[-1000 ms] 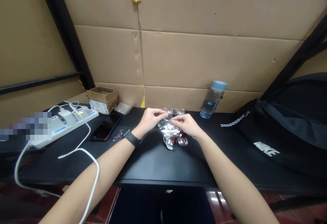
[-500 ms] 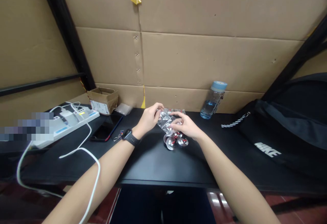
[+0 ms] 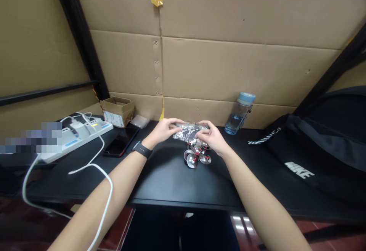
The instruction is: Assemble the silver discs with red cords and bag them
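Both my hands hold a small clear plastic bag [image 3: 187, 132] of small parts above the black table [image 3: 171, 178]. My left hand [image 3: 162, 129], with a black watch on its wrist, pinches the bag's left end. My right hand [image 3: 211, 138] grips its right end with curled fingers. Just below the bag, several small shiny round metal pieces with red bits [image 3: 196, 156] lie in a cluster on the table, close to my right hand.
A black phone [image 3: 120, 147], a white power strip [image 3: 74, 136] with a white cable [image 3: 97, 167] and a small cardboard box [image 3: 117, 110] are at the left. A blue-capped water bottle [image 3: 239, 113] stands behind. A black bag [image 3: 323, 148] fills the right. Cardboard walls stand behind.
Both hands lifted the bag slightly and turned it flatter, stretching it sideways between them. The view shifted a little rightward. The metal pieces stayed in place.
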Motion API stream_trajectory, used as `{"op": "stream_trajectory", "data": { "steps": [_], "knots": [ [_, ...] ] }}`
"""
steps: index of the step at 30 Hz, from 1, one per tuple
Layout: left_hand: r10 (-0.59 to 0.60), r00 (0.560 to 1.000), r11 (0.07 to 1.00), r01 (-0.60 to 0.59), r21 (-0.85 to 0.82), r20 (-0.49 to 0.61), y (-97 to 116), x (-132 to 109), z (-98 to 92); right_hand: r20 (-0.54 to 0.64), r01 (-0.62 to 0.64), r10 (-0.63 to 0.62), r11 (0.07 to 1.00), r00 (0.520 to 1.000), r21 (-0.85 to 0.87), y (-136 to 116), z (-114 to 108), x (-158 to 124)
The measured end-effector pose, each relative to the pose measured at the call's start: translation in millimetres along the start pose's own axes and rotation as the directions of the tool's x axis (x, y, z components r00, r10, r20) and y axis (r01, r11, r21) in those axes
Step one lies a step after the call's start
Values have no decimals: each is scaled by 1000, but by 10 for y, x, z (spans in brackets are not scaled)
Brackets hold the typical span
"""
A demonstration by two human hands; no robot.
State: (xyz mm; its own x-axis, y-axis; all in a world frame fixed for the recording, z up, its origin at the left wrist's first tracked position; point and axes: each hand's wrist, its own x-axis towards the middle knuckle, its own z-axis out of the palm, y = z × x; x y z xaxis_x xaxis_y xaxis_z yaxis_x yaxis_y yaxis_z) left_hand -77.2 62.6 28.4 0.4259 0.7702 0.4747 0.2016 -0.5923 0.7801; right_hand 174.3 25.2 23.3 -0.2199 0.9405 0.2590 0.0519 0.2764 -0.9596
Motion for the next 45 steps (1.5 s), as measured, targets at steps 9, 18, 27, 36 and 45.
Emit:
{"op": "stream_trajectory", "data": {
  "steps": [9,18,27,36,45],
  "knots": [
    [248,967,915,-212,344,-64,92,-52,94,-82,14,-16,1000,996,-18,30,-12,21],
    [419,903,597,-354,720,97,200,-110,462,-168,-17,22,999,986,31,107,-43,75],
    [354,878,699,-19,715,-323,-22,-32,58,-190,-30,43,997,981,72,117,-110,107],
    [154,700,616,484,621,-697,-701,-347,-1047,-150,-22,25,1000,988,21,139,-129,110],
    [-223,791,358,611,706,-570,-954,-382,-972,-93,-23,24,1000,995,4,108,-108,85]
  ]
}}
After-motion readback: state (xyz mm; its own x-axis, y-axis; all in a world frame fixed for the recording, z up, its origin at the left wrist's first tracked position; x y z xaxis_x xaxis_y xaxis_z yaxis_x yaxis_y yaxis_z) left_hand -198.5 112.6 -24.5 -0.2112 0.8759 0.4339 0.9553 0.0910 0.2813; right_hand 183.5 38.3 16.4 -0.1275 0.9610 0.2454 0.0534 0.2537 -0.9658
